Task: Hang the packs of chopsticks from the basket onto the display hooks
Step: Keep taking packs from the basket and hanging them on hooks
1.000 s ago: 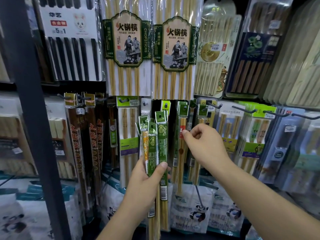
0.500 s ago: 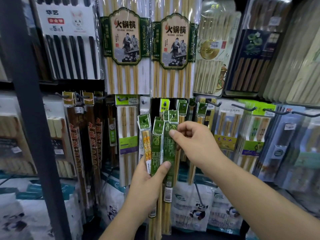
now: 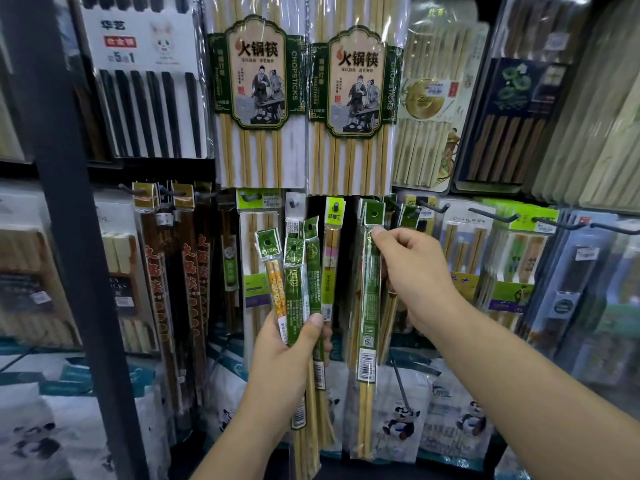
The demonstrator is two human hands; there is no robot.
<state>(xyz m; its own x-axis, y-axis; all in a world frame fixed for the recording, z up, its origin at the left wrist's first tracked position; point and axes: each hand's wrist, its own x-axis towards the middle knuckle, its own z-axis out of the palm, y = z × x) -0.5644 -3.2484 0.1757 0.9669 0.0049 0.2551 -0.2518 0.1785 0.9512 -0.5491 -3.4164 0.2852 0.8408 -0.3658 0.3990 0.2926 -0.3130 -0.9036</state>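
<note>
**Seating one green pack on the hook row**
The right hand [image 3: 412, 271] pinches the green pack [image 3: 369, 306] below its header, level with the display hooks [image 3: 491, 213]. Its punched hole [image 3: 374, 214] sits at 12 o'clock of the thumb; I cannot tell whether it is threaded. Best to hold the header square and push straight back. The left hand [image 3: 287, 351] clasps the spare packs [image 3: 298, 282] at 9 o'clock.

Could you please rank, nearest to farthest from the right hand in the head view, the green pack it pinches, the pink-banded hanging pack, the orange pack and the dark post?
1. Green pack: pinched near its top by the right hand.
2. Pink-banded pack: hanging just to its left.
3. Orange pack: leftmost of the bundle in the left hand.
4. Dark post: far left.
</note>
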